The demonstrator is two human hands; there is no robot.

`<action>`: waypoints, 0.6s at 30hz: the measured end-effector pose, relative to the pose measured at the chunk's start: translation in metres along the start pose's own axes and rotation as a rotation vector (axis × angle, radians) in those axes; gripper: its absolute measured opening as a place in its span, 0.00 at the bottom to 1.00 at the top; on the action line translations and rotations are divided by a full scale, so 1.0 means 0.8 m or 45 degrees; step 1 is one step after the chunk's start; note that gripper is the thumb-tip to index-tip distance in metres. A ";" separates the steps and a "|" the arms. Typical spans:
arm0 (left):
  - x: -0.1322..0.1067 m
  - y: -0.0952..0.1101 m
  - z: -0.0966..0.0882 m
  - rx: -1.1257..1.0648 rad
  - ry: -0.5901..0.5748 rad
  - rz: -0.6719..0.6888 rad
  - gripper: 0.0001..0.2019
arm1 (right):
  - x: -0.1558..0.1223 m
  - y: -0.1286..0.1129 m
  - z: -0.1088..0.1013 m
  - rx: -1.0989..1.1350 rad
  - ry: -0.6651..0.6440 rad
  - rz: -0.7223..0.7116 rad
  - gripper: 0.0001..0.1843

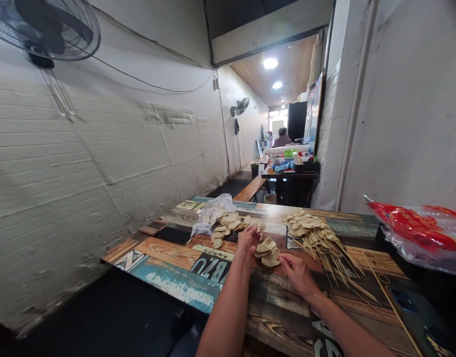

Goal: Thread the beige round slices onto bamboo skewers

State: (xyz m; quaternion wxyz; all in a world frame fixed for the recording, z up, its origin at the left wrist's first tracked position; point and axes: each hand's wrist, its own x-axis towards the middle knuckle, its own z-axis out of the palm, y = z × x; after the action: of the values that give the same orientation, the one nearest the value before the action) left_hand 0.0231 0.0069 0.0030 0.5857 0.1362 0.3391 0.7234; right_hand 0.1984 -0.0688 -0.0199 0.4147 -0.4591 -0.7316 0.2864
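My left hand (248,240) rests with curled fingers at the left edge of a small stack of pale round slices (267,250) on the wooden table (175,277). My right hand (297,272) lies palm down just right of the stack, its fingertips touching the lowest slices. More loose slices (229,224) spread beyond the left hand, beside a crumpled clear plastic bag (212,213). A heap of slices threaded on bamboo skewers (320,243) lies to the right of both hands.
A red and clear plastic packet (417,233) sits on a dark tray at the right. A single skewer (389,297) lies near a phone (417,312). Behind stand a bench, a cluttered table (289,173) and a seated person (283,137). Wall fans hang overhead.
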 end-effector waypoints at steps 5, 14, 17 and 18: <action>-0.005 0.005 0.004 -0.030 0.041 -0.009 0.11 | 0.000 -0.001 -0.001 0.045 -0.030 -0.006 0.23; -0.002 -0.001 0.003 0.008 0.053 0.097 0.15 | 0.001 0.000 0.001 0.041 -0.067 -0.009 0.23; -0.001 -0.005 0.004 0.040 0.077 0.184 0.16 | 0.000 -0.003 0.001 0.006 -0.070 0.005 0.22; -0.001 -0.006 0.005 0.053 0.081 0.210 0.16 | 0.000 -0.004 0.000 -0.007 -0.064 0.013 0.22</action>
State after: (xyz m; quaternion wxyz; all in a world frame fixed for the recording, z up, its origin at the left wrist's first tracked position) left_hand 0.0294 0.0075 0.0031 0.5103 0.1529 0.3602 0.7658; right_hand 0.1966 -0.0701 -0.0172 0.3934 -0.4567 -0.7402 0.2979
